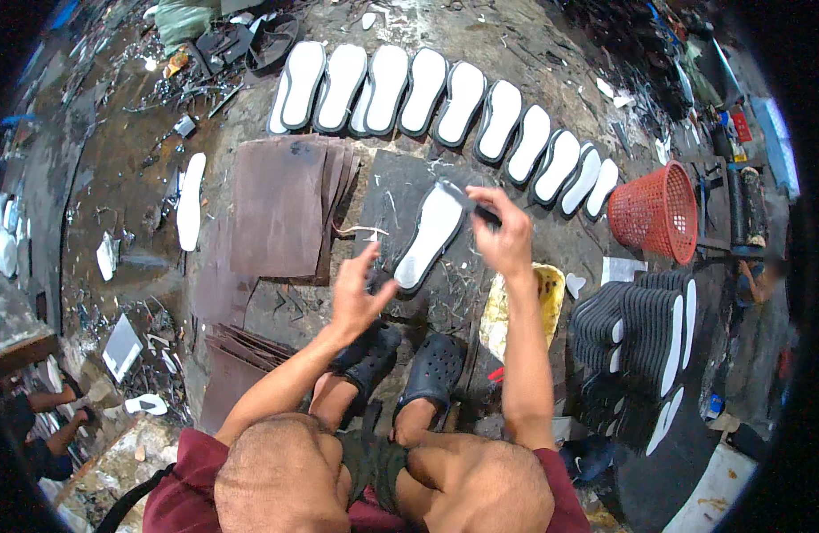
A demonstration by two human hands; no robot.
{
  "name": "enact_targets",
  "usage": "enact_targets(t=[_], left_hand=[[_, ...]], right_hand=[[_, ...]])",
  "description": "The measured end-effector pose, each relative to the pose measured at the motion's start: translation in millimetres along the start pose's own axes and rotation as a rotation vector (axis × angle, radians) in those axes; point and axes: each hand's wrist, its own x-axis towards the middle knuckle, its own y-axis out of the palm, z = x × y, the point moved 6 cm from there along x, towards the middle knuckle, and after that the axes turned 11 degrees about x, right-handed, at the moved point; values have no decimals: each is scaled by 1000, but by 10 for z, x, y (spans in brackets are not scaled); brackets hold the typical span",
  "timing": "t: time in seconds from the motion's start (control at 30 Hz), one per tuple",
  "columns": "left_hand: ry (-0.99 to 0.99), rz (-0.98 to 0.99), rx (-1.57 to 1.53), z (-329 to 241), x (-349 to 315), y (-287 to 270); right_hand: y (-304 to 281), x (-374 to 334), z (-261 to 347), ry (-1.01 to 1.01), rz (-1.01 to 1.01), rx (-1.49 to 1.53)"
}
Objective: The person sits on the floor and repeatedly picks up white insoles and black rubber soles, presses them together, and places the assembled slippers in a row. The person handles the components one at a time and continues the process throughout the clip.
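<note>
In front of me, a white insole (429, 233) lies on a dark sole piece with a black rim, heel toward me, on a dark work board (387, 191). My right hand (503, 229) is closed round a slim dark-handled tool (483, 213) at the toe end; its tip is blurred, so I cannot tell its kind. My left hand (360, 293) hovers beside the heel with fingers apart, holding nothing. A stack of brown sheets (278, 206) lies left of the board.
An arc of white-topped soles (387, 89) curves across the far side. To the right stand a red basket (654, 213), a yellow-smeared tray (547, 302) and stacks of dark soles (640, 338). A lone white insole (191, 202) lies left; scraps litter the floor. Another person's legs (54, 417) show lower left.
</note>
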Motion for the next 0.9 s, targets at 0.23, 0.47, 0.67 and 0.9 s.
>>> enact_targets(t=[0.23,0.47,0.67,0.9], left_hand=[[-8,238,172,-28,-48,539],[8,198,112,-37,-65,490],[-34,239,100,4,-44,496],[-26,214,78,21,-69,495]], right_hand=[[645,361,-795,-213,608,-263],[899,339,-695,-437,905,-358],[640,460,-889,-304,672,-503],[314,380,-850,89,526,-677]])
